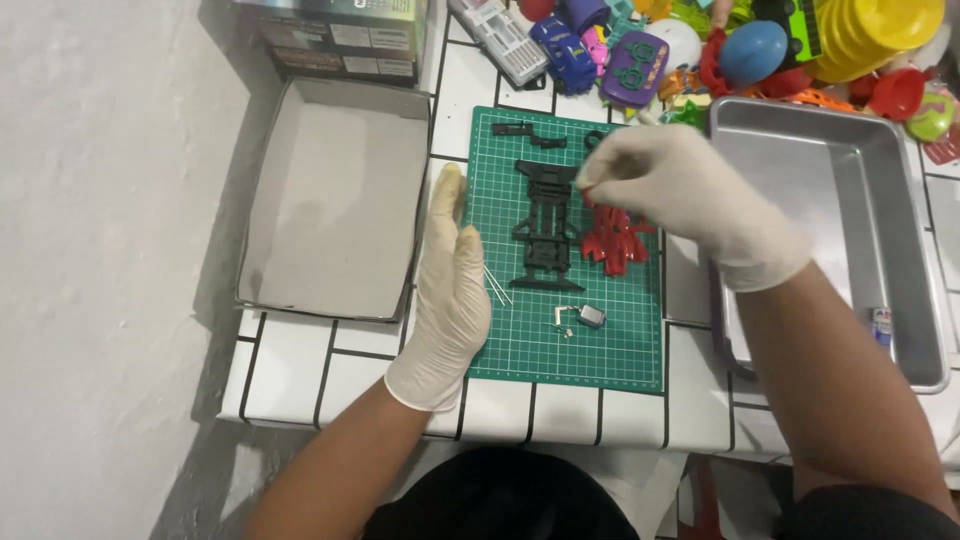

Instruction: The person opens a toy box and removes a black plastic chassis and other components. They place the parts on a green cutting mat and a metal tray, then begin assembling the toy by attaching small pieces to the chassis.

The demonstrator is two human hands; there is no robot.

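A green cutting mat [600,350] lies on the white tiled table. On it sit a black toy car chassis [546,228], a red plastic part [612,240], a small grey motor [590,317] and thin metal rods [497,286]. My left hand [452,290], in a white glove, rests flat with fingers extended along the mat's left edge, holding nothing. My gloved right hand [680,190] hovers over the red part and the chassis, its fingertips pinched together just above them. Whether something small is held between them I cannot tell.
An empty grey cardboard box lid [335,210] lies left of the mat. A metal tray [840,200] stands on the right, with a small tube [881,325] inside. A pile of colourful toys [720,50] fills the back. Small black parts [528,132] lie at the mat's top.
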